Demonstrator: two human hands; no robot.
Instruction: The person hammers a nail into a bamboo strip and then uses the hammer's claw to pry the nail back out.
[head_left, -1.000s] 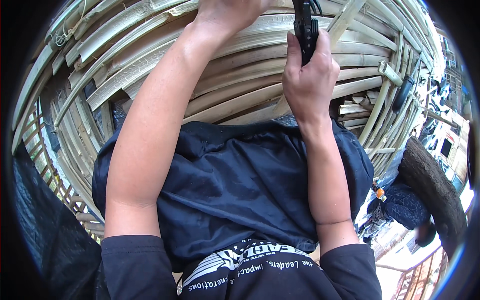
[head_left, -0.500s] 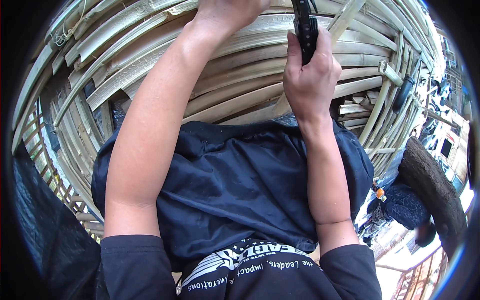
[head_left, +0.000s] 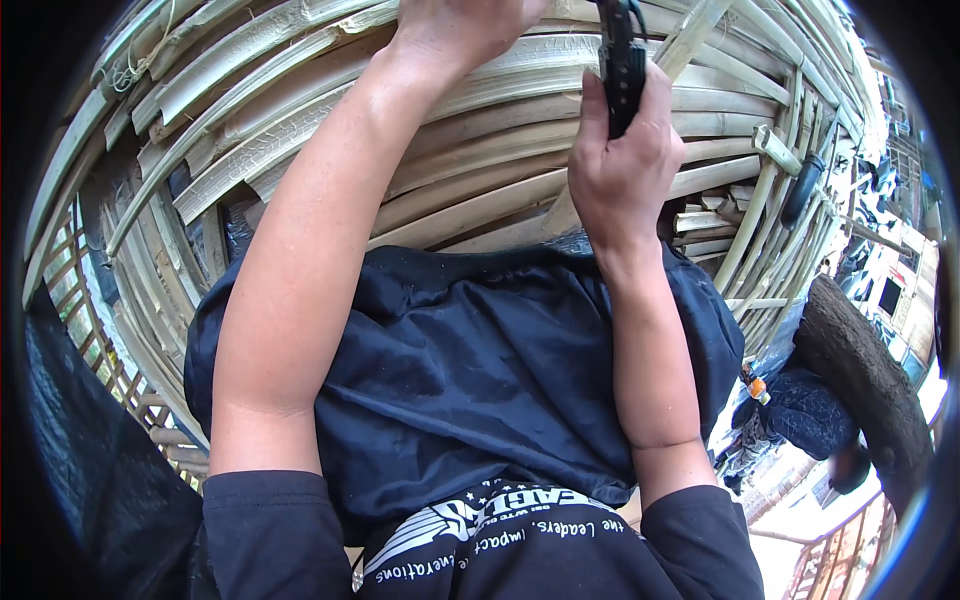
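Note:
My right hand (head_left: 628, 150) is closed round the black handle (head_left: 624, 85) of a tool. Pale dots run along that handle, and a thin curved black piece shows beside its upper part. The tool's far end passes out of the top of the view, so its kind is hidden. At the top edge, my left hand (head_left: 465, 25) is over the split bamboo strips (head_left: 480, 165); its fingers are cut off by the frame. These pale strips lie in curved, overlapping rows beneath both hands. A dark blue cloth (head_left: 480, 340) covers my lap.
A dark cylindrical object (head_left: 803, 190) rests against bamboo poles at the right. Farther right, a thick brown log (head_left: 865, 370) slants past a person in dark clothing (head_left: 815, 410) and an orange-capped bottle (head_left: 760, 390). Dark sheeting (head_left: 90, 460) hangs at the left beside a bamboo lattice.
The tool in my right hand has tilted and shifted slightly right and down. My left hand has moved slightly to the right.

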